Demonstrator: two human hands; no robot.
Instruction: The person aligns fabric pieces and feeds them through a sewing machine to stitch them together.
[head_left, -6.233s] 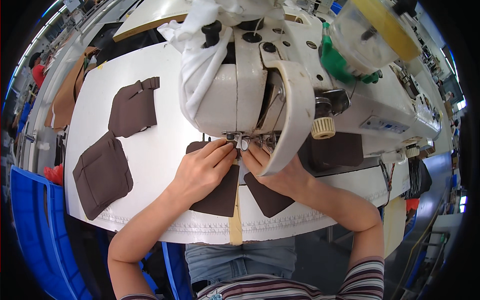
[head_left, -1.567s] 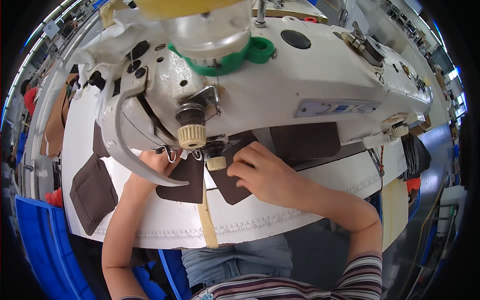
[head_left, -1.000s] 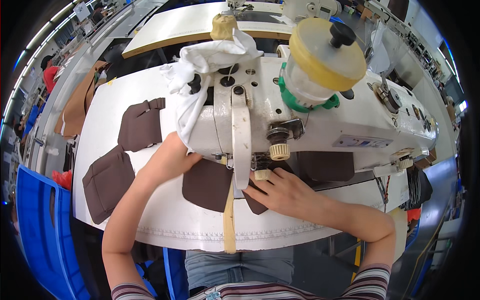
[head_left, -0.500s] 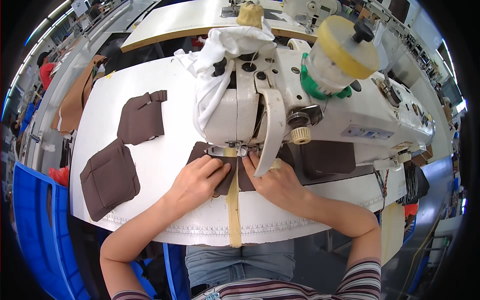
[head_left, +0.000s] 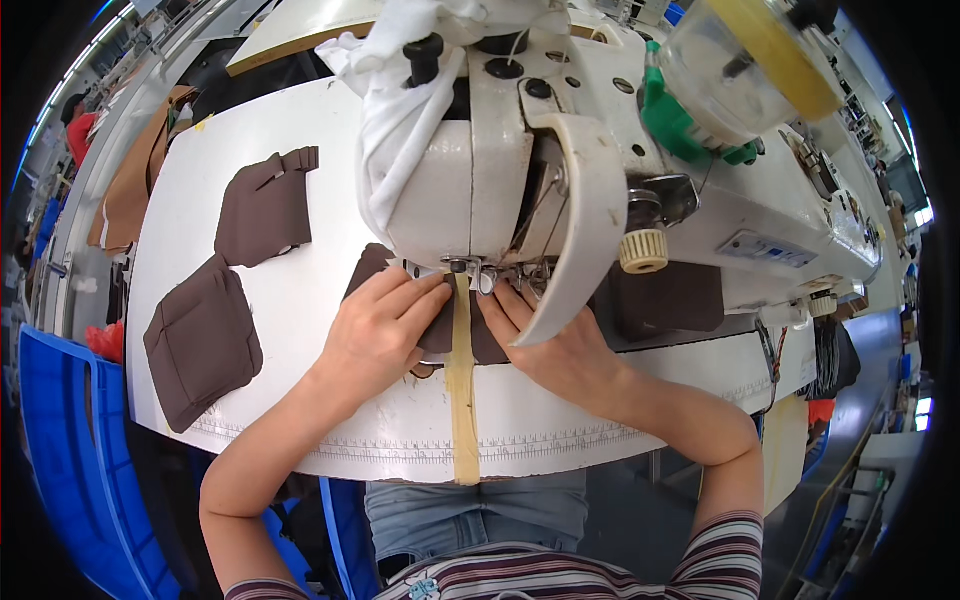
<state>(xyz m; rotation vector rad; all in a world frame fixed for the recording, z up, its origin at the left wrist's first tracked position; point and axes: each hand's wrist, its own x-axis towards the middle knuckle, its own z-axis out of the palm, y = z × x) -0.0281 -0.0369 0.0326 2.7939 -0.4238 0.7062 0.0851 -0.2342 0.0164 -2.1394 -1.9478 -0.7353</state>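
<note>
My left hand lies on a dark brown fabric piece, its fingers extended, slightly bent, at the left of the presser foot. At the foot's right, my right hand rests with fingertips on another brown piece, fingers extended and partly hidden behind the curved white guard. A yellow tape strip runs between the hands toward the table's near edge. The white sewing machine, draped with white cloth, hides what lies directly beneath the needle.
Two brown padded pieces lie on the table's left, and a darker piece is under the machine arm. A blue crate stands at the lower left. A person in red is far left. Brown material sits beside the table.
About a second ago my left hand was farther left; it has moved in beside the presser foot. Both hands have edged forward since half a second ago, and the machine appears nearer.
</note>
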